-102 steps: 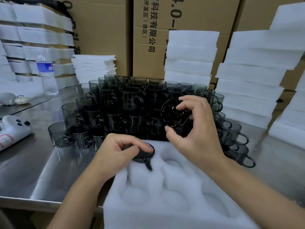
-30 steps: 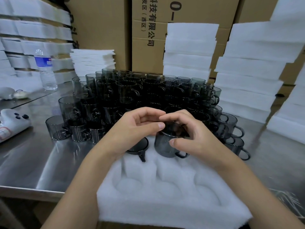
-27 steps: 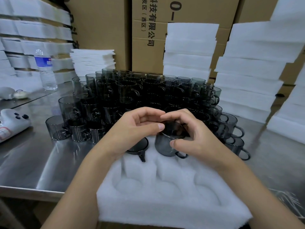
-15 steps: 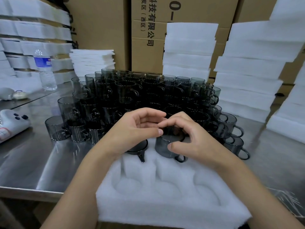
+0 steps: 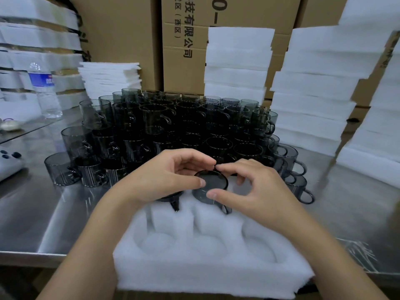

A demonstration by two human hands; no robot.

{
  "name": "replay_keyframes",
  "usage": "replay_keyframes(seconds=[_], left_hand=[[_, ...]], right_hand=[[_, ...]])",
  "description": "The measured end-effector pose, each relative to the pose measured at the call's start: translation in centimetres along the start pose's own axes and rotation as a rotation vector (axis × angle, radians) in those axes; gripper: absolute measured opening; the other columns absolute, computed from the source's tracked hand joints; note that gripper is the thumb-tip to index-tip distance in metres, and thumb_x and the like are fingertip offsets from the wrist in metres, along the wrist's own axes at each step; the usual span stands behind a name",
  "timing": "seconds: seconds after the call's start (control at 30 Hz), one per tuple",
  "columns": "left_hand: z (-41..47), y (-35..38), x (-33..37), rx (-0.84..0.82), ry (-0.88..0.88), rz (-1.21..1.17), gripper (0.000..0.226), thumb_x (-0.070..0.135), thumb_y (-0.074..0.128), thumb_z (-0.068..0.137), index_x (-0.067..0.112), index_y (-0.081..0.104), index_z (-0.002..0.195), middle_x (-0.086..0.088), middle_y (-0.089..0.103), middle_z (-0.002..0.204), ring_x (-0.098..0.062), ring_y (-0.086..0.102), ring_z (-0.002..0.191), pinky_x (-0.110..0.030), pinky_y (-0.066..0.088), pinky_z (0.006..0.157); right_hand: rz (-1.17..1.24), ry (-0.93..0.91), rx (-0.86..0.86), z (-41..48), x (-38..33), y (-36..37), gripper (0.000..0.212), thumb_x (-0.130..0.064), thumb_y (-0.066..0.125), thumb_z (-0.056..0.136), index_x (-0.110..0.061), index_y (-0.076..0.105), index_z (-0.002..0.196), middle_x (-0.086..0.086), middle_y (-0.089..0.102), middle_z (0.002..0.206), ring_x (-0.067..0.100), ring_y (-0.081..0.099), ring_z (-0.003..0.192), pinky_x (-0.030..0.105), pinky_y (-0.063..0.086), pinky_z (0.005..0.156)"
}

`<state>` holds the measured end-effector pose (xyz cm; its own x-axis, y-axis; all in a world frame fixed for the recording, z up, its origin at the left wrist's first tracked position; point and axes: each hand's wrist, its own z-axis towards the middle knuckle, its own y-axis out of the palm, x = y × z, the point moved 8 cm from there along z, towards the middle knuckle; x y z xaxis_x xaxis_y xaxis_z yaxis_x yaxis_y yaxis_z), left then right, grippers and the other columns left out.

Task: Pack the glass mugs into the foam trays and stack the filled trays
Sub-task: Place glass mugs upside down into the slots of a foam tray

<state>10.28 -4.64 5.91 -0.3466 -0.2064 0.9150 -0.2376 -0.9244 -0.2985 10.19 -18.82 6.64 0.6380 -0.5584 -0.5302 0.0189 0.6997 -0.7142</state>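
**Step in hand.** The tray (image 5: 205, 271) lies at the table's near edge. I am seating the mug (image 5: 213, 181) in the middle pocket of the tray's far row. It sits partly sunk, rim up, with its handle pointing near-right. My right hand (image 5: 255, 191) pinches the rim between thumb and fingers. My left hand (image 5: 164, 178) curls round the rim's left and far side, thumb on the glass.

My judgement is that the handle should line up with its slot before I press. I should then push evenly on the rim with both hands, so the glass goes down straight and the foam is not torn. Another mug (image 5: 173, 201) sits in the far-left pocket, mostly hidden under my left hand. The other four pockets are unfilled, so this tray is well short of stacking.

**Surface and room.** The table (image 5: 43, 213) is bare steel and reflective.
- Cartons (image 5: 129, 40) stand along the back.
- Foam stacks (image 5: 238, 61) stand along the far and right edges.
- Loose mugs (image 5: 173, 126) are piled in tiers mid-table, just beyond the tray.
- A bottle (image 5: 44, 89) stands toward the far-left corner.
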Motion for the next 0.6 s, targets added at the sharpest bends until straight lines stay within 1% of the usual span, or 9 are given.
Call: replay_keyframes(seconds=[0.07, 0.1, 0.17, 0.2, 0.3, 0.37, 0.47, 0.53, 0.6], left_hand=[[0.1, 0.3, -0.2, -0.025, -0.018, -0.002, 0.038, -0.011, 0.067, 0.079, 0.018, 0.068, 0.102, 0.005, 0.073, 0.107, -0.009, 0.067, 0.103, -0.016, 0.050, 0.083], [0.1, 0.4, -0.3, -0.031, -0.022, -0.004, 0.037, -0.011, 0.067, 0.079, 0.017, 0.068, 0.103, 0.004, 0.073, 0.106, -0.010, 0.067, 0.102, -0.016, 0.050, 0.083], [0.0, 0.4, -0.4, -0.037, -0.022, 0.012, 0.036, -0.009, 0.069, 0.079, 0.018, 0.068, 0.103, 0.004, 0.073, 0.104, -0.012, 0.068, 0.101, -0.017, 0.051, 0.082], [0.1, 0.5, -0.3, -0.042, -0.019, 0.031, 0.036, -0.008, 0.070, 0.079, 0.019, 0.068, 0.103, 0.005, 0.073, 0.104, -0.012, 0.068, 0.101, -0.016, 0.050, 0.082], [0.1, 0.6, -0.2, -0.061, -0.011, 0.119, 0.038, -0.003, 0.073, 0.079, 0.026, 0.068, 0.103, 0.010, 0.072, 0.105, -0.006, 0.067, 0.101, -0.014, 0.049, 0.083], [0.1, 0.9, -0.2, -0.084, -0.007, 0.185, 0.039, 0.001, 0.075, 0.079, 0.030, 0.067, 0.105, 0.012, 0.071, 0.106, -0.002, 0.065, 0.102, -0.014, 0.048, 0.085], [0.0, 1.0, -0.3, -0.095, -0.013, 0.245, 0.039, 0.005, 0.075, 0.080, 0.033, 0.066, 0.106, 0.019, 0.070, 0.104, 0.003, 0.064, 0.100, -0.010, 0.046, 0.083], [0.0, 1.0, -0.4, -0.079, -0.015, 0.284, 0.041, 0.008, 0.075, 0.080, 0.036, 0.064, 0.108, 0.020, 0.069, 0.105, 0.007, 0.061, 0.101, -0.009, 0.045, 0.083], [-0.1, 1.0, -0.4, -0.060, -0.004, 0.326, 0.044, 0.012, 0.075, 0.081, 0.038, 0.061, 0.113, 0.019, 0.066, 0.110, 0.010, 0.058, 0.105, -0.010, 0.046, 0.087]], right_hand=[[-0.032, 0.002, -0.024, 0.1, 0.2, 0.3, 0.074, -0.087, 0.048, 0.054, -0.042, 0.064, 0.111, -0.025, 0.057, 0.089, -0.006, 0.046, 0.095, 0.009, 0.033, 0.077], [-0.045, 0.008, -0.028, 0.1, 0.3, 0.4, 0.075, -0.088, 0.049, 0.054, -0.041, 0.065, 0.111, -0.024, 0.056, 0.088, -0.006, 0.045, 0.095, 0.008, 0.032, 0.077], [-0.050, 0.013, -0.018, 0.1, 0.4, 0.4, 0.065, -0.084, 0.051, 0.055, -0.044, 0.066, 0.104, -0.021, 0.054, 0.086, -0.006, 0.044, 0.092, 0.007, 0.031, 0.073], [-0.051, 0.015, -0.017, 0.1, 0.5, 0.4, 0.062, -0.083, 0.051, 0.054, -0.045, 0.066, 0.101, -0.021, 0.052, 0.087, -0.006, 0.044, 0.091, 0.008, 0.031, 0.071], [-0.069, 0.035, -0.040, 0.2, 1.0, 0.6, 0.065, -0.083, 0.055, 0.052, -0.043, 0.067, 0.102, -0.024, 0.046, 0.087, -0.005, 0.044, 0.086, 0.013, 0.031, 0.065], [-0.075, 0.039, -0.055, 0.2, 1.1, 0.6, 0.064, -0.082, 0.058, 0.051, -0.042, 0.068, 0.100, -0.020, 0.046, 0.084, -0.002, 0.046, 0.080, 0.015, 0.030, 0.061], [-0.101, 0.033, -0.071, 0.3, 1.1, 0.7, 0.060, -0.081, 0.058, 0.051, -0.042, 0.070, 0.094, -0.013, 0.044, 0.073, 0.001, 0.046, 0.071, 0.015, 0.030, 0.058], [-0.158, 0.005, -0.087, 0.3, 0.8, 0.8, 0.062, -0.081, 0.054, 0.056, -0.040, 0.071, 0.100, -0.011, 0.040, 0.064, 0.002, 0.045, 0.066, 0.016, 0.028, 0.060], [-0.294, -0.069, -0.115, 0.2, 0.0, 1.0, 0.076, -0.086, 0.038, 0.063, -0.038, 0.067, 0.115, -0.013, 0.038, 0.058, -0.001, 0.044, 0.063, 0.019, 0.027, 0.069]])
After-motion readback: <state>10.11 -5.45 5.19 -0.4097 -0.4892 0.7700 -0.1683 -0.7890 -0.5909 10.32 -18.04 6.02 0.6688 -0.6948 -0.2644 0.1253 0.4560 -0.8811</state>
